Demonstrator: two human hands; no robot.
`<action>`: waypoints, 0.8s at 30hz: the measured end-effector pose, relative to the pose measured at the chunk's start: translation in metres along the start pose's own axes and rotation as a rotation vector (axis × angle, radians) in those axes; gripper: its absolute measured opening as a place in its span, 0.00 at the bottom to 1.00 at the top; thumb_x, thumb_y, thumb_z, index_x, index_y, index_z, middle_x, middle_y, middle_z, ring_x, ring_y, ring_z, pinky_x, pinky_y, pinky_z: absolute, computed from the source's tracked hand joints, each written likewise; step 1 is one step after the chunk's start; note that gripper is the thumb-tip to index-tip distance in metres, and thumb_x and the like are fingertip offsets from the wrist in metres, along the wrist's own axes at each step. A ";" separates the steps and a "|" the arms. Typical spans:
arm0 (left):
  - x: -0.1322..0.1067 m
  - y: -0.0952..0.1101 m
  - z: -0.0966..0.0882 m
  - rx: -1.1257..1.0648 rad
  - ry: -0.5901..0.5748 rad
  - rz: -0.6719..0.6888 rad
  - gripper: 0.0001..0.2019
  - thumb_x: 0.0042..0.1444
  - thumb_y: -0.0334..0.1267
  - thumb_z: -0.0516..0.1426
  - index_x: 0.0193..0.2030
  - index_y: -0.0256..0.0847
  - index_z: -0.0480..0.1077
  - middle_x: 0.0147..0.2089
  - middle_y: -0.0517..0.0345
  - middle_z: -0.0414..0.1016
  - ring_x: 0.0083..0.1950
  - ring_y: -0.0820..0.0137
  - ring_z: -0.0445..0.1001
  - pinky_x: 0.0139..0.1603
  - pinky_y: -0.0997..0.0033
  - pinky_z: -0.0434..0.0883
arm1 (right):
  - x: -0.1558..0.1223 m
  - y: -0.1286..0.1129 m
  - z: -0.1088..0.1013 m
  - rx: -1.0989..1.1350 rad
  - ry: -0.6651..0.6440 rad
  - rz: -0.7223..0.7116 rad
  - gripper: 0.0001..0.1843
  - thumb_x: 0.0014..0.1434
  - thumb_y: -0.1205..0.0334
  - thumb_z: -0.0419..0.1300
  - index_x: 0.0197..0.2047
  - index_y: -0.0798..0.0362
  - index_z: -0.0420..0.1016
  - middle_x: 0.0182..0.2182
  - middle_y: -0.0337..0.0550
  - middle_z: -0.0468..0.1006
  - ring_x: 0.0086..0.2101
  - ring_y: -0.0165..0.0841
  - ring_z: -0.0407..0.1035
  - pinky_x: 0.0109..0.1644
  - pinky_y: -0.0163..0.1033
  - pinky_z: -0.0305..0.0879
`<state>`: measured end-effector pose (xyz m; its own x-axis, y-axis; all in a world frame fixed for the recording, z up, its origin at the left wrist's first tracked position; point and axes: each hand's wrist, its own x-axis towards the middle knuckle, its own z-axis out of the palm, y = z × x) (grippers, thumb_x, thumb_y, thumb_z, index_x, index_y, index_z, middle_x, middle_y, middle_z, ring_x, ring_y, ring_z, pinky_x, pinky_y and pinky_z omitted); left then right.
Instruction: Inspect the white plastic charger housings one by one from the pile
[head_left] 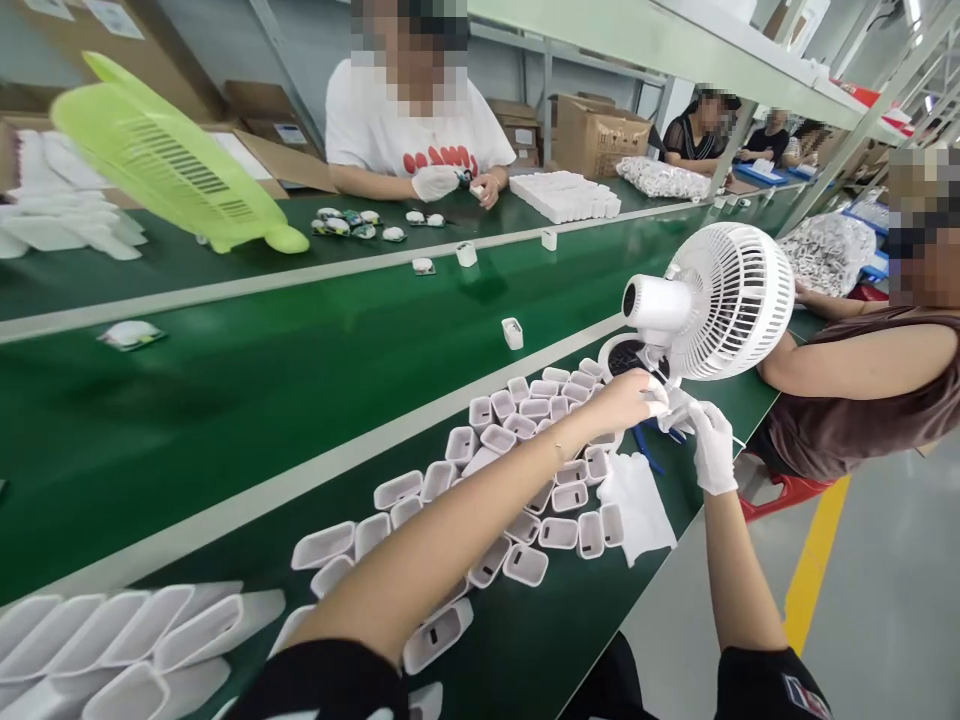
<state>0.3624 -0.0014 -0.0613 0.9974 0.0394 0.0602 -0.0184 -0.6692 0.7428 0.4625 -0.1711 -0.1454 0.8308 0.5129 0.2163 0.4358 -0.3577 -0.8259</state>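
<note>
My bare left hand (628, 400) reaches out over a heap of several white plastic case shells (525, 470) on the green bench (540, 640). Its fingers, white-tipped, are pinched on a small white part (675, 410) just below the fan. My right hand (711, 452), in a white glove, meets it from the right, with curled fingers closed on the same part. A thin white stick shows beside the glove; what it belongs to is unclear. A white cloth (637, 505) lies on the bench under the hands.
A white desk fan (720, 300) stands right behind the hands. A green conveyor belt (247, 390) carries single shells (512, 332). More white shells (135, 640) lie near left. A lime basket (172, 165) sits far left. Co-workers sit across (420, 130) and at right (862, 390).
</note>
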 end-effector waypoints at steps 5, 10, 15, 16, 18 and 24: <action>0.041 0.001 0.036 0.080 -0.024 -0.079 0.05 0.57 0.30 0.57 0.38 0.35 0.74 0.45 0.53 0.77 0.45 0.67 0.75 0.49 0.66 0.73 | 0.002 0.006 0.013 0.181 0.151 0.036 0.24 0.65 0.41 0.48 0.39 0.54 0.69 0.35 0.43 0.76 0.36 0.34 0.72 0.42 0.43 0.69; 0.046 -0.007 0.047 0.221 -0.051 -0.180 0.08 0.63 0.39 0.57 0.40 0.35 0.72 0.42 0.54 0.76 0.45 0.66 0.75 0.49 0.59 0.73 | 0.003 0.009 0.017 0.277 0.110 0.081 0.21 0.64 0.43 0.45 0.38 0.50 0.67 0.31 0.44 0.76 0.34 0.39 0.73 0.39 0.44 0.71; 0.050 -0.010 0.049 0.288 -0.005 -0.229 0.12 0.63 0.39 0.57 0.49 0.33 0.70 0.50 0.48 0.73 0.52 0.61 0.73 0.55 0.52 0.70 | 0.000 0.007 0.016 0.331 0.068 0.028 0.19 0.64 0.46 0.47 0.42 0.50 0.70 0.41 0.49 0.79 0.45 0.43 0.74 0.48 0.47 0.70; 0.052 -0.011 0.050 0.285 0.009 -0.241 0.13 0.63 0.39 0.57 0.51 0.33 0.69 0.52 0.47 0.72 0.53 0.60 0.72 0.56 0.51 0.70 | 0.000 0.006 0.016 0.338 0.061 0.005 0.19 0.64 0.46 0.47 0.41 0.50 0.71 0.43 0.50 0.78 0.46 0.43 0.73 0.50 0.47 0.70; 0.055 -0.013 0.051 0.256 0.021 -0.274 0.15 0.63 0.40 0.57 0.53 0.33 0.67 0.51 0.47 0.72 0.51 0.61 0.73 0.53 0.52 0.71 | 0.000 0.004 0.016 0.340 0.055 -0.040 0.20 0.65 0.46 0.48 0.39 0.51 0.73 0.45 0.50 0.78 0.48 0.43 0.73 0.51 0.48 0.69; 0.061 -0.016 0.043 0.000 -0.028 -0.288 0.13 0.65 0.44 0.55 0.46 0.36 0.70 0.42 0.55 0.73 0.38 0.71 0.73 0.39 0.66 0.74 | 0.001 0.006 0.017 0.195 0.163 -0.156 0.21 0.66 0.50 0.47 0.49 0.53 0.74 0.52 0.51 0.75 0.52 0.42 0.69 0.57 0.51 0.64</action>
<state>0.4270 -0.0201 -0.0985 0.9631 0.2071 -0.1716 0.2657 -0.6334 0.7268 0.4605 -0.1598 -0.1590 0.8106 0.4124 0.4158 0.5006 -0.1195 -0.8574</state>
